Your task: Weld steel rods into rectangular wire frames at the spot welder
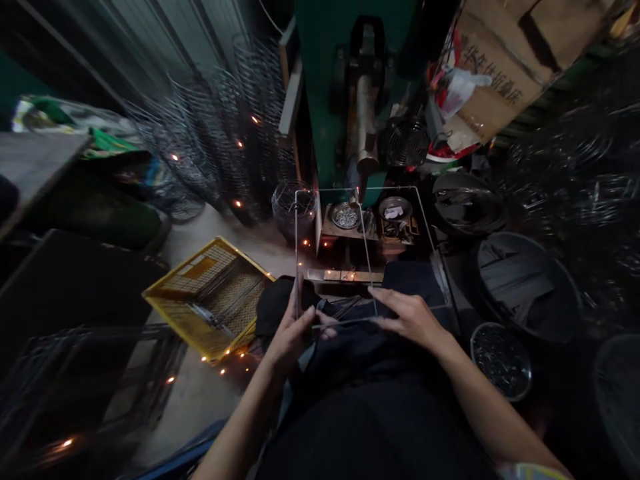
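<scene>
A rectangular wire frame (361, 190) with a middle cross wire lies over my lap and reaches toward the green welding machine (360, 100). My left hand (295, 333) is closed around the frame's near left corner. My right hand (407, 317) rests on the near edge wire, fingers curled over it. Sparks glow on the floor and near the machine's base.
A yellow plastic crate (210, 293) sits on the floor at left. Stacks of wire baskets (225, 133) stand behind it. Round bowls with small metal parts (503, 360) and dark basins (525, 287) are at right. Two small dishes (346, 215) sit on the machine's shelf.
</scene>
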`<state>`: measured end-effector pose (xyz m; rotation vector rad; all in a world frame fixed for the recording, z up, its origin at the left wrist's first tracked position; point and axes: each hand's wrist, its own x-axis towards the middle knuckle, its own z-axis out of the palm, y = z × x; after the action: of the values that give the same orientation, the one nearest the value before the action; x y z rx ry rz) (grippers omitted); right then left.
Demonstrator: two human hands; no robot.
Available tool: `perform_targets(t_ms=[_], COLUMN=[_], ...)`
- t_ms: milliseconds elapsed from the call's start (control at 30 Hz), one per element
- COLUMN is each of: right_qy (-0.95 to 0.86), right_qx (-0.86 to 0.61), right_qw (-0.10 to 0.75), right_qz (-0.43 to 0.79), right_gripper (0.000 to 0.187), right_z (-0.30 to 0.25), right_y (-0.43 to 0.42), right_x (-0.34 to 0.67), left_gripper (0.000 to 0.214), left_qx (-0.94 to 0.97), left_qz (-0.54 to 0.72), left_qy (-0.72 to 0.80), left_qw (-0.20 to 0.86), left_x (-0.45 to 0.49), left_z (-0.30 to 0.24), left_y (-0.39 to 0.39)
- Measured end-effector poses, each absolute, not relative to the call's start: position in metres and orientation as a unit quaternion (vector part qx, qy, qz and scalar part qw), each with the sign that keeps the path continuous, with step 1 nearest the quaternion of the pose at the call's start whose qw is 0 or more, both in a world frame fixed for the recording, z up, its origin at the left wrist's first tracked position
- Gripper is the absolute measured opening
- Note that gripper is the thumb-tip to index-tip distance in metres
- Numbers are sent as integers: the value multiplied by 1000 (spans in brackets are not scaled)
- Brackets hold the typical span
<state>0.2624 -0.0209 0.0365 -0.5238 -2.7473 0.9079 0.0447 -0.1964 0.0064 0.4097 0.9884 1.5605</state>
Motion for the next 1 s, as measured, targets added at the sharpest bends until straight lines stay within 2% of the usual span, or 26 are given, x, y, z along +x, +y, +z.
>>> perform_targets(t_ms=[267, 400, 633, 1000], right_qy=[-951, -959, -948, -944], right_qx=[-223, -208, -225, -226], right_qw=[156, 154, 193, 209], right_qz=[150, 118, 115, 119], right_gripper=[60, 51, 44, 42], right_z=[54, 60, 55, 56], right_y=[106, 149, 171, 176], right_x=[174, 152, 135, 131], left_gripper=[92, 93, 96, 95], left_qx=[227, 239, 232, 224], left_qz=[706, 712, 719, 719], left_qy=[380, 367, 378, 376], left_qw=[552, 548, 536, 539], left_x=[-50, -81, -97, -102], left_z=[7, 8, 11, 11], left_y=[-68, -32, -14, -9])
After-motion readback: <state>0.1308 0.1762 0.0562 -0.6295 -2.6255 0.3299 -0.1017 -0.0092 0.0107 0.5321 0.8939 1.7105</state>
